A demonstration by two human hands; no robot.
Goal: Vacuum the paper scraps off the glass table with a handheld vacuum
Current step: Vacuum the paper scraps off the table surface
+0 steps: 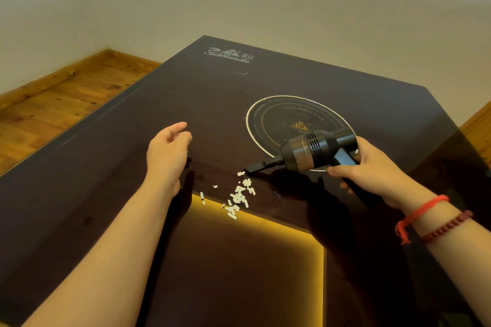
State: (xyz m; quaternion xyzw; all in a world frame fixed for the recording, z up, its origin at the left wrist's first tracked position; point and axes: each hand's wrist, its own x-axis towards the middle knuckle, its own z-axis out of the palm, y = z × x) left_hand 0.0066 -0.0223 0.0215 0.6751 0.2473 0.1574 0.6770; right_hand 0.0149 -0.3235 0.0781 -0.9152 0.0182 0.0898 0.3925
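Head view: a dark glass bench (111,156) fills most of the frame, with a printed logo (229,55) at its far edge and a ringed circular mark (297,125) right of centre. A yellow light strip (265,220) glows beneath the glass on the near side. The right hand (372,167) is wrapped tight around the grip of a black handheld vacuum (310,150), which is tilted so its slim nozzle (259,166) points left and down. The nozzle tip sits at the far end of the paper scraps (239,195), seemingly touching the glass, though the reflection makes that hard to judge. The white scraps lie in a loose trail running from the nozzle toward the near left, with a few strays further left. The left hand (167,154) is left of the scraps, holding nothing, fingers loosely curled and apart. Red cords (427,218) circle the right wrist. Wooden floor (53,103) shows at far left.
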